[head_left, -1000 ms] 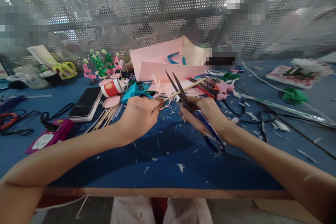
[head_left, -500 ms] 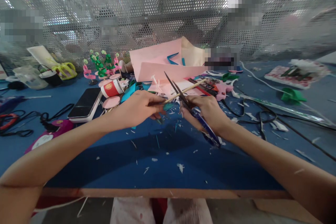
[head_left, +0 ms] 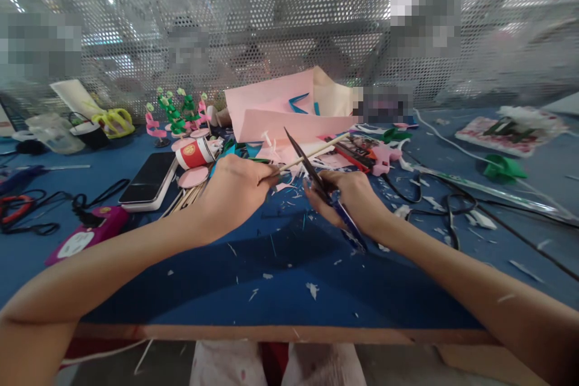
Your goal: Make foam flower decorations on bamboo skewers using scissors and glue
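Observation:
My left hand (head_left: 239,193) pinches one end of a thin wooden stick (head_left: 328,145), which slants up and to the right over the table. My right hand (head_left: 350,196) is wrapped round the blue handles of a pair of scissors (head_left: 307,163). Their dark blades cross the stick near its middle and look nearly closed. Whether the blades bite into the wood I cannot tell. Behind the stick stand folded pink paper sheets (head_left: 271,123). Several more sticks (head_left: 183,199) lie partly hidden behind my left wrist.
Left are a white power bank-like device (head_left: 149,181), a purple glue-gun-like tool (head_left: 85,232), a red-and-white paper cup (head_left: 194,152) and small pink and green paper plants (head_left: 172,114). Right lie black cords (head_left: 452,214) and a green paper piece (head_left: 504,169). Paper scraps (head_left: 312,291) dot the blue table.
The scissor blades have closed from slightly apart to nearly together across the stick. My left hand has turned and its fingers are drawn in more; the stick has shifted slightly left.

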Action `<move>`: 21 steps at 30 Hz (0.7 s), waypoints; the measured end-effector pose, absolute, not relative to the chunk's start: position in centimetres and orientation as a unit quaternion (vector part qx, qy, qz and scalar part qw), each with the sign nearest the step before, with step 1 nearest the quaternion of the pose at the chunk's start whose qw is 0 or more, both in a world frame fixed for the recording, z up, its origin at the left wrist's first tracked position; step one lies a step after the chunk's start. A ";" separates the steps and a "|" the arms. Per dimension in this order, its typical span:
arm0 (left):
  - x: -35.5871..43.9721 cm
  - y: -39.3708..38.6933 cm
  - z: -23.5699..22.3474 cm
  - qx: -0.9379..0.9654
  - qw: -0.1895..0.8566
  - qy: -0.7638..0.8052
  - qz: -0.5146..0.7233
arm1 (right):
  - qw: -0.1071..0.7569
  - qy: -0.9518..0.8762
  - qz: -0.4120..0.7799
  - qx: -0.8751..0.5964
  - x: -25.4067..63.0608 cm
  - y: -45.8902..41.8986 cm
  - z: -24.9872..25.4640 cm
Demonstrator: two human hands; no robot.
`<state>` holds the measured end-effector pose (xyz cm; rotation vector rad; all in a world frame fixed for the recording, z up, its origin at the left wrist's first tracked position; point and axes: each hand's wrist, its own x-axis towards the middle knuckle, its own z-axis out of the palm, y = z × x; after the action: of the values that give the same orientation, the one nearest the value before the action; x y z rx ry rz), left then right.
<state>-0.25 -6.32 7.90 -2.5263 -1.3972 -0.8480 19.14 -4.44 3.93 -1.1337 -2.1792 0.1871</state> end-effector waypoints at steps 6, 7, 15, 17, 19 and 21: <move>-0.6 -6.2 6.9 -0.810 0.287 -0.418 -0.293 | 0.352 -0.803 0.124 -0.464 19.3 -4.3 4.0; -0.6 -6.0 6.8 -0.807 0.297 -0.412 -0.299 | 0.354 -0.796 0.146 -0.468 19.3 -4.2 4.0; -0.4 -5.7 6.5 -0.804 0.276 -0.419 -0.320 | 0.322 -0.751 0.381 -0.432 19.6 -3.9 4.2; -0.4 -5.9 6.6 -0.811 0.258 -0.424 -0.310 | 0.320 -0.741 0.405 -0.429 19.7 -3.7 4.1; -0.3 -6.1 6.7 -0.818 0.241 -0.430 -0.297 | 0.313 -0.754 0.398 -0.418 20.0 -3.6 4.0; -0.2 -6.2 6.8 -0.823 0.231 -0.433 -0.285 | 0.299 -0.776 0.390 -0.396 20.3 -3.5 4.0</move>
<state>-0.23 -6.17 6.82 -2.2639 -1.1915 -0.7840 20.26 -3.47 3.96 -1.0526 -2.0607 1.0352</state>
